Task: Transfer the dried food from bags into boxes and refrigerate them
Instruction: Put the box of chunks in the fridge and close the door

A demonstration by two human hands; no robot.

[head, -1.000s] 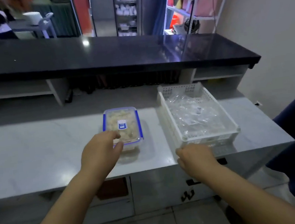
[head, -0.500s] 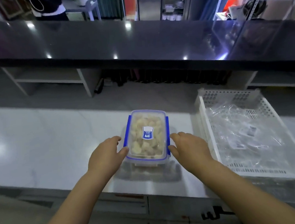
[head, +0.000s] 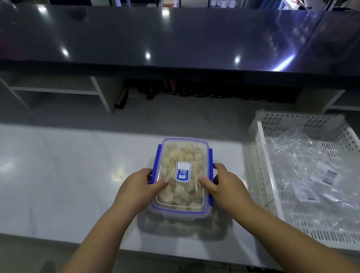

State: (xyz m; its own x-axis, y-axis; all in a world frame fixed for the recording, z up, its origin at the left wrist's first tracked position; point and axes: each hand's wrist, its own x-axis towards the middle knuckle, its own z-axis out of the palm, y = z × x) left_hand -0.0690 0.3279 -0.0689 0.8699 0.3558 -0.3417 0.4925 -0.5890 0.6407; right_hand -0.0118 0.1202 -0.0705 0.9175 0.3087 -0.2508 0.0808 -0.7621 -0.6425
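Grip tightening; filling looks finished.
The left hand (head: 138, 190) is gripping the left side of the clear rectangular plastic box with blue lid clips (head: 178, 159), thumb on the lid, no longer just touching it; the right hand (head: 225, 184) is gripping the opposite side. Between them, over the white tabletop (head: 67, 184), the box is showing pale dried pieces (head: 181, 195), lid on, so refrigerating looks next. Beyond the right hand, empty clear bags (head: 308, 159) are lying in a white perforated basket (head: 269, 170).
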